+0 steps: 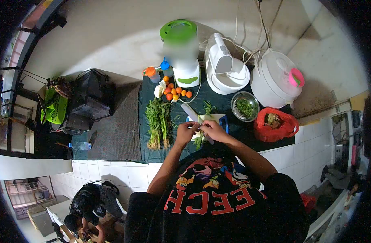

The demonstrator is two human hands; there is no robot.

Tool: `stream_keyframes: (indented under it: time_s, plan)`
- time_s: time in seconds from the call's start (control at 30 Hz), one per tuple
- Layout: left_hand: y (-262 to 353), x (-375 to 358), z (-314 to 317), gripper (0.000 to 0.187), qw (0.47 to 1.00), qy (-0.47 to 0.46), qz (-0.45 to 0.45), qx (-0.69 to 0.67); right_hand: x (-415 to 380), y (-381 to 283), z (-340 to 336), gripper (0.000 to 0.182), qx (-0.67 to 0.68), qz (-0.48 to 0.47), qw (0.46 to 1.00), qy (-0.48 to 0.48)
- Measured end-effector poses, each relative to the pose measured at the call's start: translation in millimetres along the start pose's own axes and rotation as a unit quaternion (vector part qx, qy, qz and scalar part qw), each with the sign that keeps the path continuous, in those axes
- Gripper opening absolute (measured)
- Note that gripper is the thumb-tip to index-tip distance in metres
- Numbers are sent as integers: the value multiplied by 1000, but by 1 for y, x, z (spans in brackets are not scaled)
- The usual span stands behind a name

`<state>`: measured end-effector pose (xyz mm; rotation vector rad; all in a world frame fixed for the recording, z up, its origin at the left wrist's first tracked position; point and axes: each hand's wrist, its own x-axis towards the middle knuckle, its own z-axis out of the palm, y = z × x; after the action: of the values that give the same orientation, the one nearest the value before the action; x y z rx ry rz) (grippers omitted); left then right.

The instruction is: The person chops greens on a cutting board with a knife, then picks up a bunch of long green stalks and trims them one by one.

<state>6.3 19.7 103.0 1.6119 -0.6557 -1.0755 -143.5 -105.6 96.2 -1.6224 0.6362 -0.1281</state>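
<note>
My left hand [188, 131] and my right hand [214, 130] meet over a white cutting board [195, 136] with a blue handle edge. Both have their fingertips pinched together; what lies between them is too small to make out. Beneath the hands a knife [189, 111] lies slanted across the board. Some green leaves [209, 107] rest just beyond the board, and more leafy stems [199, 141] are at its near side. To the left are bundles of leafy greens [158, 121] with roots still on. A clear bowl of cut greens [245, 107] stands to the right.
Orange tomatoes [178, 90] lie behind the greens, near a green-lidded blender [186, 75] and a white stand mixer [222, 60]. At right are a large white bucket [274, 79] and a red plastic bag [276, 125]. Another person [92, 206] bends over at lower left.
</note>
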Motion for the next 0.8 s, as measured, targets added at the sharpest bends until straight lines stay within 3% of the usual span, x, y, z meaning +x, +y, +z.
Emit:
stream_keyframes:
  time_s: [0.3, 0.47, 0.7, 0.8]
  plan:
    - [-4, 4, -2, 30, 999, 8, 14, 51, 5, 9, 1, 18, -13, -35, 999, -5]
    - [4, 2, -1, 30, 997, 5, 23, 69, 7, 14, 3, 20, -64, 10, 998, 6]
    - [0, 4, 1, 30, 994, 19, 51, 96, 10, 21, 6, 20, -34, 46, 998, 31]
    - [-12, 11, 0, 31, 996, 54, 43, 58, 20, 44, 1, 17, -99, -14, 991, 87]
